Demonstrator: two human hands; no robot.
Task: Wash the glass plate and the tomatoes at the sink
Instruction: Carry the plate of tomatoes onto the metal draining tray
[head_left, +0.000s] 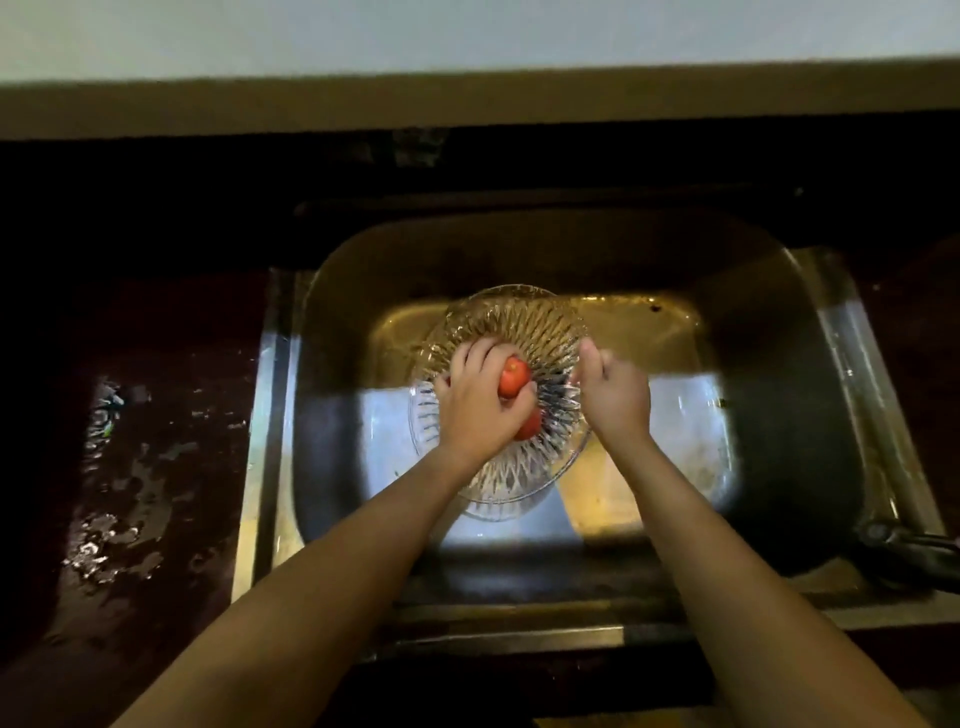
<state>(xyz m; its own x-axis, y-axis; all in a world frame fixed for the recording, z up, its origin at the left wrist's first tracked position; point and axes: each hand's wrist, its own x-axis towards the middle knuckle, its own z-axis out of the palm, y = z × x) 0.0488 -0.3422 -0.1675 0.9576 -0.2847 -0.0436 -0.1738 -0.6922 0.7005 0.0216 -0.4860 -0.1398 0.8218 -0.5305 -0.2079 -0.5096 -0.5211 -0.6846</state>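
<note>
1. Gripping a tomato (514, 376) in the curled left hand (480, 400), palm down over the glass plate (519, 322) — likely to rub it clean.
2. Pinching the plate's right rim with the right hand (615, 395), thumb raised — apparently steadying the tilt.
3. Leaving a second tomato (530, 426) on the plate, under the left palm.
4. Working inside the sink (753, 364), beside the wet desk (156, 415).

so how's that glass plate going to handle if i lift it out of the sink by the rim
Probably slippery: the glass plate is in a wet-looking sink and its cut ridges glisten. Likely stiff but fragile against the steel walls. The tomato lying on it may roll if it tilts; the left hand holds the other tomato.
</note>
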